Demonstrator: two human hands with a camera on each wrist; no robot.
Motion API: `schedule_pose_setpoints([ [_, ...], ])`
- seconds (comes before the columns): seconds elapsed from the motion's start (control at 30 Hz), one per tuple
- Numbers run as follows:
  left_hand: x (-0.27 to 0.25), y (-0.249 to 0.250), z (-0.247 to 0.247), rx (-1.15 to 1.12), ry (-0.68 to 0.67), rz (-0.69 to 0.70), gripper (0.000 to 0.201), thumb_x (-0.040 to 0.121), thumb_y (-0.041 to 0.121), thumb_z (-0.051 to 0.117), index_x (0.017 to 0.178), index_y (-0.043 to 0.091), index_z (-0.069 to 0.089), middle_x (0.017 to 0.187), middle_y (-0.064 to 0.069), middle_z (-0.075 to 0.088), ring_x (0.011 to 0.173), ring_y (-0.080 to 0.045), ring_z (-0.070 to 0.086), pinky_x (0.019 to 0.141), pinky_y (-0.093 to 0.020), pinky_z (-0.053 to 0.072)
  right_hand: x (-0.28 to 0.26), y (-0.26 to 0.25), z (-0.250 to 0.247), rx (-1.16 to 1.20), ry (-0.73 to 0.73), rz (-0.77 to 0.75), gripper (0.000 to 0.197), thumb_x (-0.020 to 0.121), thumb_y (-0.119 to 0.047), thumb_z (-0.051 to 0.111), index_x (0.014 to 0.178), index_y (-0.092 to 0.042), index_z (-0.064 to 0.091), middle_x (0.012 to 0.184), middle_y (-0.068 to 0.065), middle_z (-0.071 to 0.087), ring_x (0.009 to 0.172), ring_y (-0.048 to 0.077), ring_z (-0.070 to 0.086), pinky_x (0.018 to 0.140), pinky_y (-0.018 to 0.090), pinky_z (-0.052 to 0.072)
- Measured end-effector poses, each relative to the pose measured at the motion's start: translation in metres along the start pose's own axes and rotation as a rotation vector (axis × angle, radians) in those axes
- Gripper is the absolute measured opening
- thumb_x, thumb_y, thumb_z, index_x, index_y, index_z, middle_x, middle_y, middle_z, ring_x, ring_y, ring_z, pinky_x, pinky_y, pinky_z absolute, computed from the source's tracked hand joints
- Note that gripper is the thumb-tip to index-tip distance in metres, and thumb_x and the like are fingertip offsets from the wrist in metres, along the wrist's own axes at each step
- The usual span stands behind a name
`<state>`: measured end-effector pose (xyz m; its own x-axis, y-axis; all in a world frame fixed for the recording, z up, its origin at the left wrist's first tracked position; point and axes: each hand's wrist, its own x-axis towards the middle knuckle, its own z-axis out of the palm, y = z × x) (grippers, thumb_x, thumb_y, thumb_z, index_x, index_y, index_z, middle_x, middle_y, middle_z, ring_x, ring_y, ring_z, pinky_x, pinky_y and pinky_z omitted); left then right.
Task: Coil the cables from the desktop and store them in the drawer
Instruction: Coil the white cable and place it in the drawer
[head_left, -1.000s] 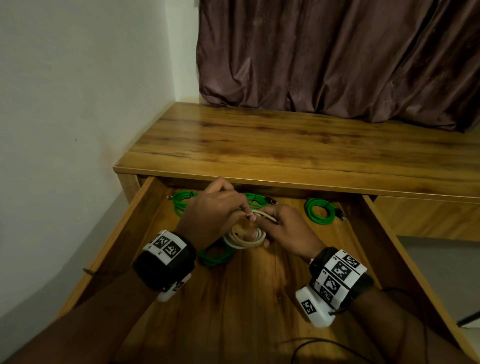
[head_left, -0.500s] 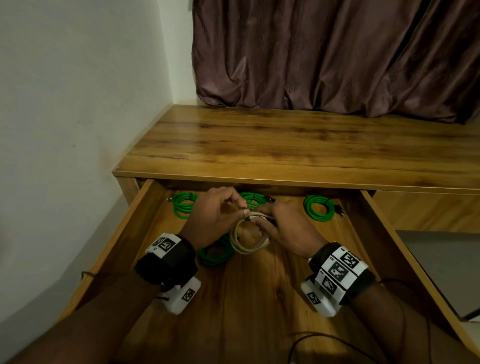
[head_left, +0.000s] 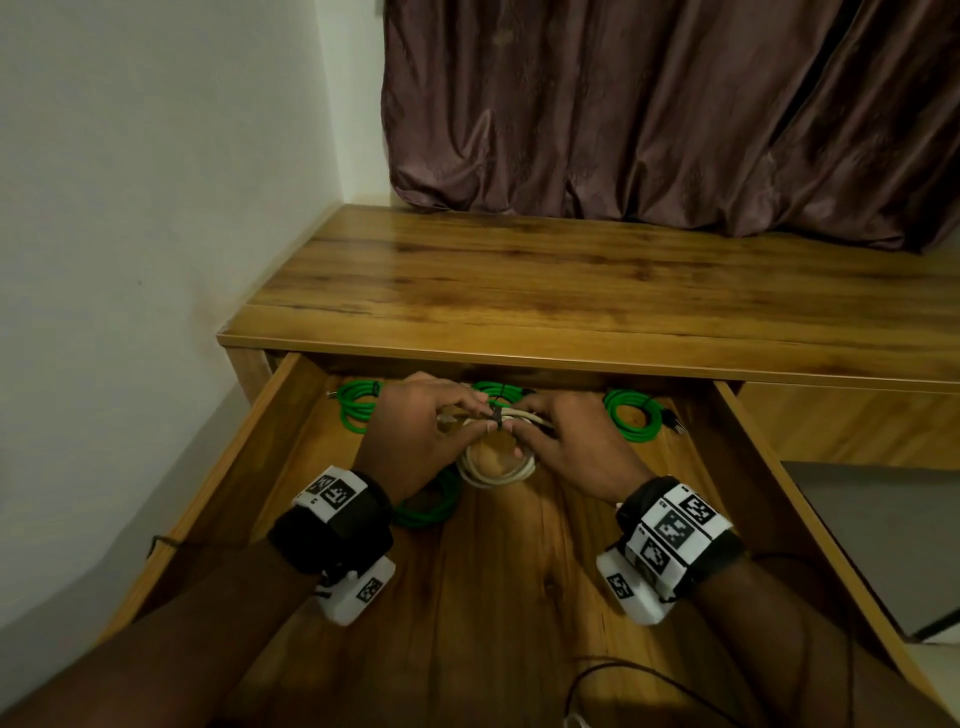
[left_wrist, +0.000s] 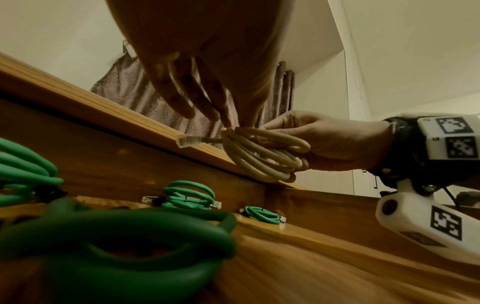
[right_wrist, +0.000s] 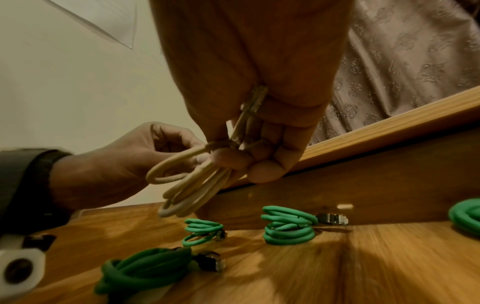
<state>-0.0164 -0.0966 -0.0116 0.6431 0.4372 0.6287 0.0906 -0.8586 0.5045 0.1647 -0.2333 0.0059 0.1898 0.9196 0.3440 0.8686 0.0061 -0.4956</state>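
A coiled beige cable (head_left: 496, 470) hangs over the open drawer (head_left: 291, 415), held up by both hands. My left hand (head_left: 475, 410) pinches the top of the coil beside a dark tie (head_left: 496, 415) wrapped round the loops. My right hand (head_left: 524, 426) grips the same bundle from the right, fingers curled round it. The left wrist view shows the beige cable (left_wrist: 259, 156) with its clear plug (left_wrist: 188, 141) sticking out to the left. The right wrist view shows the loops (right_wrist: 192, 185) dangling below my right hand's fingers (right_wrist: 259, 162).
Several green coiled cables lie in the drawer: one at the back left (head_left: 358, 410), one at the back right (head_left: 631, 421), one behind my hands (head_left: 498, 389), one under my left wrist (head_left: 431, 506). The desktop (head_left: 571, 280) overhangs the drawer's back. A thin black wire (head_left: 623, 670) crosses near me.
Both hands have kept hold of the beige coil and worked at its top. The coil has tipped from lying flat to hanging below the fingers, and the dark tie now shows.
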Motion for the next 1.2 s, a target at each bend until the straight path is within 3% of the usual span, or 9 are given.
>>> schedule_pose_setpoints([
  [0.2, -0.001, -0.002, 0.002, 0.001, -0.051, 0.112, 0.008, 0.092, 0.026, 0.079, 0.099, 0.023, 0.075, 0.113, 0.011, 0.074, 0.109, -0.008, 0.065, 0.091, -0.04, 0.052, -0.001, -0.001, 0.0, 0.017, -0.019, -0.005, 0.015, 0.1, -0.033, 0.068, 0.094, -0.021, 0.076, 0.074, -0.007, 0.074, 0.064, 0.005, 0.066, 0.061, 0.027, 0.05],
  [0.33, -0.002, 0.0, 0.005, 0.025, -0.142, 0.223, 0.007, 0.101, 0.018, 0.067, 0.107, 0.014, 0.068, 0.101, 0.0, 0.072, 0.092, -0.017, 0.068, 0.075, -0.04, 0.054, -0.002, -0.003, 0.001, 0.031, -0.03, -0.036, 0.014, 0.098, -0.03, 0.072, 0.107, -0.024, 0.08, 0.081, -0.008, 0.076, 0.069, 0.003, 0.068, 0.063, 0.024, 0.049],
  [0.53, 0.002, 0.001, 0.002, -0.073, -0.097, 0.078, 0.004, 0.096, 0.018, 0.074, 0.099, 0.015, 0.072, 0.093, 0.008, 0.075, 0.086, -0.001, 0.069, 0.07, -0.027, 0.056, -0.002, -0.01, 0.005, -0.114, -0.021, -0.111, 0.018, 0.099, -0.028, 0.07, 0.113, -0.022, 0.079, 0.099, -0.004, 0.079, 0.085, 0.002, 0.063, 0.068, 0.004, 0.039],
  [0.6, 0.002, 0.003, 0.001, -0.17, -0.082, -0.029, 0.004, 0.093, 0.017, 0.077, 0.094, 0.016, 0.073, 0.092, 0.01, 0.076, 0.087, 0.001, 0.072, 0.071, -0.021, 0.057, -0.001, -0.009, 0.002, -0.133, -0.036, -0.125, 0.021, 0.1, -0.032, 0.067, 0.116, -0.022, 0.077, 0.099, -0.002, 0.079, 0.086, 0.01, 0.069, 0.071, 0.012, 0.047],
  [0.67, 0.003, 0.005, 0.003, -0.233, -0.088, -0.142, 0.006, 0.091, 0.021, 0.079, 0.089, 0.02, 0.073, 0.09, 0.01, 0.078, 0.086, -0.001, 0.074, 0.072, -0.027, 0.061, -0.001, -0.008, -0.002, -0.207, -0.072, -0.137, 0.023, 0.102, -0.038, 0.062, 0.115, -0.023, 0.075, 0.095, 0.0, 0.078, 0.084, 0.016, 0.071, 0.073, 0.037, 0.056],
  [0.73, 0.003, 0.006, 0.006, -0.258, -0.101, -0.202, 0.009, 0.089, 0.024, 0.081, 0.085, 0.022, 0.074, 0.085, 0.009, 0.077, 0.082, -0.004, 0.074, 0.069, -0.032, 0.062, -0.003, -0.007, -0.009, -0.316, -0.12, -0.118, 0.025, 0.103, -0.045, 0.055, 0.112, -0.027, 0.071, 0.092, -0.001, 0.075, 0.083, 0.018, 0.069, 0.068, 0.042, 0.055],
  [0.93, 0.004, 0.008, 0.005, 0.081, -0.159, -0.048, 0.02, 0.1, 0.033, 0.065, 0.113, 0.02, 0.072, 0.097, 0.01, 0.075, 0.087, 0.001, 0.068, 0.076, -0.029, 0.06, -0.001, 0.015, -0.037, -0.293, -0.3, 0.224, 0.028, 0.104, -0.05, 0.053, 0.099, -0.026, 0.067, 0.081, -0.005, 0.069, 0.077, 0.015, 0.066, 0.069, 0.038, 0.052],
  [1.1, 0.0, 0.018, -0.007, 0.37, -0.176, 0.041, 0.017, 0.102, 0.043, 0.055, 0.109, 0.034, 0.068, 0.099, 0.014, 0.072, 0.087, -0.004, 0.065, 0.065, -0.031, 0.056, -0.004, 0.043, -0.039, -0.015, -0.278, 0.529, 0.029, 0.103, -0.039, 0.062, 0.087, -0.017, 0.07, 0.065, -0.002, 0.067, 0.059, 0.014, 0.066, 0.059, 0.032, 0.052],
  [1.2, 0.0, 0.025, -0.011, 0.45, -0.178, 0.057, 0.02, 0.103, 0.045, 0.053, 0.11, 0.034, 0.067, 0.102, 0.014, 0.07, 0.089, -0.005, 0.063, 0.062, -0.026, 0.05, -0.007, 0.054, -0.033, 0.006, -0.357, 0.596, 0.026, 0.104, -0.036, 0.06, 0.089, -0.018, 0.07, 0.072, 0.002, 0.074, 0.057, 0.011, 0.067, 0.051, 0.026, 0.049],
])
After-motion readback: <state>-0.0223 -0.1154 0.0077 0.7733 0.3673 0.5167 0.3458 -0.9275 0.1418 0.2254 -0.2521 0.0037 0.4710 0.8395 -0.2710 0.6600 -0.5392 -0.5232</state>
